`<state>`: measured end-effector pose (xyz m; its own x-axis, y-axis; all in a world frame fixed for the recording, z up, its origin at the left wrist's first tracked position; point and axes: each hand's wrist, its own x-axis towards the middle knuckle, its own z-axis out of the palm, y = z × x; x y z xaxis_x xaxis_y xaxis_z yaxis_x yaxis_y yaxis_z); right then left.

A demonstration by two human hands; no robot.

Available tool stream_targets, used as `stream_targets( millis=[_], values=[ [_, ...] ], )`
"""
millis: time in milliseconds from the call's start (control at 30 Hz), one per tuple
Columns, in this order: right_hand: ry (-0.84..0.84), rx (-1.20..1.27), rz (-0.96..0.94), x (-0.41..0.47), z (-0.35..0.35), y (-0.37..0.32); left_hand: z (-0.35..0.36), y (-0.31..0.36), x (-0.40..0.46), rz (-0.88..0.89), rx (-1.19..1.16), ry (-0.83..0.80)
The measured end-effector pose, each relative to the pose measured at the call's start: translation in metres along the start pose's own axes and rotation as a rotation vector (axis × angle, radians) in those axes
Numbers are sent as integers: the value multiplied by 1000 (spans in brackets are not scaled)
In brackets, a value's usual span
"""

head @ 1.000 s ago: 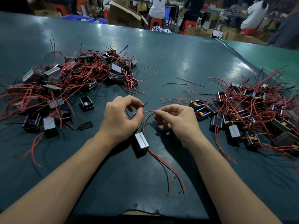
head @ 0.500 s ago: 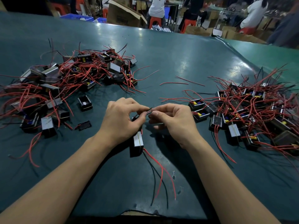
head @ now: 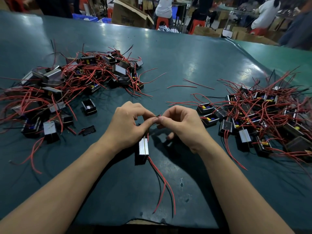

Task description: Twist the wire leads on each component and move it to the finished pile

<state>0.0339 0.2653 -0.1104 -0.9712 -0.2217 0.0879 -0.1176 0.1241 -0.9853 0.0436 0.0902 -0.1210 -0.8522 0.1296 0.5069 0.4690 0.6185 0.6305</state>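
We see dim, cool light from overhead leaving pale glare patches on the tabletop [head: 190,68]. Soft shadows spread under the hands. The wide lens bends the edges, corners darken, and the people behind are blurred.

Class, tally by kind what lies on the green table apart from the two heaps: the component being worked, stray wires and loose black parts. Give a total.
Component being worked: 1
Stray red wires: 2
Open black case: 1
Flat black lid: 1
Total: 5
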Motion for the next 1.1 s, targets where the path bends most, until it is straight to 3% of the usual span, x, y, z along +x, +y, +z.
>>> stream_targets(
  millis=[200,500,633,833,1100],
  values=[
    [-143,-41,58,1,-3,0,-1,0,-1,78,-4,-75],
    [-338,221,138,0,-19,1,2,-1,-1,127,-32,-79],
    [-295,388,134,-1,-23,3,-2,-7,-1,101,-10,-34],
    [-179,110,5,2,-7,9,-1,-4,-3,121,-1,-42],
    [-56,172,38,1,-6,10,-1,-4,-3,103,-11,-22]
  ],
)
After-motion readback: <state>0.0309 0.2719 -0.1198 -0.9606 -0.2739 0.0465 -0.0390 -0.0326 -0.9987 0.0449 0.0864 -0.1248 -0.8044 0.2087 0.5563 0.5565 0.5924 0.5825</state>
